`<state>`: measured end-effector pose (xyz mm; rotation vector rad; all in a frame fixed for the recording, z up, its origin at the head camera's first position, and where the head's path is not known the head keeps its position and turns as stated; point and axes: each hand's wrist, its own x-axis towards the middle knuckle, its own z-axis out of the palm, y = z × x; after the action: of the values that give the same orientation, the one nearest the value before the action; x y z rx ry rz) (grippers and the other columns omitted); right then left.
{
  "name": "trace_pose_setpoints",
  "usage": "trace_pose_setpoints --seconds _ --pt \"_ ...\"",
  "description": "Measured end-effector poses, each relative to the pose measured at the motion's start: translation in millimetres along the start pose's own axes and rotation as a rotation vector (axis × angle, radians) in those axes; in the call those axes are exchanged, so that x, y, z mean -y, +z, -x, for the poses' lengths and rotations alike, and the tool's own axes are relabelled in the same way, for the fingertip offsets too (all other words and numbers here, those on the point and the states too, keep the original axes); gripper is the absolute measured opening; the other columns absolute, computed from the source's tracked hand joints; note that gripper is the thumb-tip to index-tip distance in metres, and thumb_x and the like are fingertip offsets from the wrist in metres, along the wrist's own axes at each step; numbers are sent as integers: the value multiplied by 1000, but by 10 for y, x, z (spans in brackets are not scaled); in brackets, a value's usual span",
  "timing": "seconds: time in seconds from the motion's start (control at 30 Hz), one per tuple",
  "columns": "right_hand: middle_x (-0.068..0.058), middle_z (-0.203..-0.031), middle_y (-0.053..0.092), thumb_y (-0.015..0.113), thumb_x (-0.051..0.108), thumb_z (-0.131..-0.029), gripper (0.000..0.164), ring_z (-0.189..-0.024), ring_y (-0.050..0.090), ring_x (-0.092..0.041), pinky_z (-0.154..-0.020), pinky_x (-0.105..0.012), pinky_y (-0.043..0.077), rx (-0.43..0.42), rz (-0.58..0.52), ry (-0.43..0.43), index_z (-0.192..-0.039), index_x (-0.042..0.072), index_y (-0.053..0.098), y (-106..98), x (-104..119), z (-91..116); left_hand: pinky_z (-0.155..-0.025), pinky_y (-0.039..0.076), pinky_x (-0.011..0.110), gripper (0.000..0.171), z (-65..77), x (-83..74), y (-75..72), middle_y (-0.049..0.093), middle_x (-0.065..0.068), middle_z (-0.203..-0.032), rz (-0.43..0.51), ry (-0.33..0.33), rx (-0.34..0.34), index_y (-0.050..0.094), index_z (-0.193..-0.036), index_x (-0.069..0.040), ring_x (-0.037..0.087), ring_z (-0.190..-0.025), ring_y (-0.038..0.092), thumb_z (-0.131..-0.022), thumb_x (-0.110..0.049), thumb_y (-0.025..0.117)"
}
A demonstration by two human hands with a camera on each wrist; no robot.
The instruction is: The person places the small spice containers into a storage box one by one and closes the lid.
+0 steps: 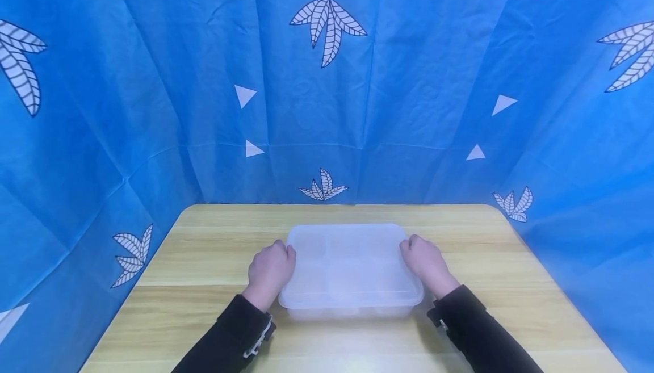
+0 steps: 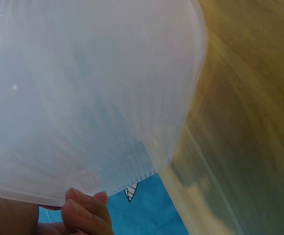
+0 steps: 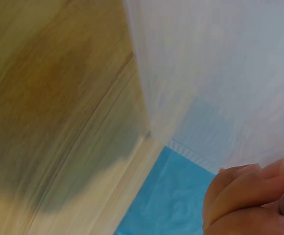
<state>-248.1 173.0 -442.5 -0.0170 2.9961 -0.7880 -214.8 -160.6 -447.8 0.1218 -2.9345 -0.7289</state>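
A translucent white plastic box (image 1: 352,265) with a lid sits between both hands in the head view, its compartments showing faintly through the lid. My left hand (image 1: 271,271) grips its left edge, fingers curled in at the rim. On the opposite side, my right hand (image 1: 426,262) holds the right edge in the same way. The left wrist view has the box's smooth wall (image 2: 98,98) filling much of the picture, with curled fingers (image 2: 88,213) at its rim. In the right wrist view, bent fingers (image 3: 254,196) meet the edge of the box.
The light wood-grain table (image 1: 204,305) extends around the box, with soft shadows on its surface. Blue cloth (image 1: 398,106) printed with leaves and white triangles hangs behind the table and along both sides. Dark sleeves (image 1: 490,327) cover the forearms.
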Motion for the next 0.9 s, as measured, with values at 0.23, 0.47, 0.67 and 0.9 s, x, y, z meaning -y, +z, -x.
trace_pose_setpoints --seconds 0.23,0.47,0.67,0.9 --pt "-23 -101 63 26 31 -106 51 -93 62 -42 -84 -55 51 29 42 -6 -115 -7 59 28 -45 -9 -44 40 32 44 -20 21 16 52 8 -67 0 -19 43 62 -104 5 23 -57 52 -105 -32 38" --pt "-34 -127 57 20 30 -108 59 -118 53 -54 -102 -61 42 53 54 -36 -131 -14 53 65 -69 -5 -53 46 36 49 -31 49 22 56 11 -75 49 -14 101 59 -114 9 25 -65 56 -107 -32 33" --pt "-37 -139 47 17 32 -109 63 -128 44 -55 -109 -61 36 78 18 -46 -139 -18 44 83 -105 -7 -57 44 33 50 -60 94 68 50 8 -73 213 -30 183 58 -106 3 23 -67 51 -110 -35 26" --pt "-37 -139 47 16 34 -110 65 -129 44 -53 -110 -61 35 94 -35 -61 -139 -17 44 94 -129 -23 -68 51 40 55 -83 174 104 54 7 -77 249 -24 210 61 -111 4 23 -75 56 -111 -37 25"
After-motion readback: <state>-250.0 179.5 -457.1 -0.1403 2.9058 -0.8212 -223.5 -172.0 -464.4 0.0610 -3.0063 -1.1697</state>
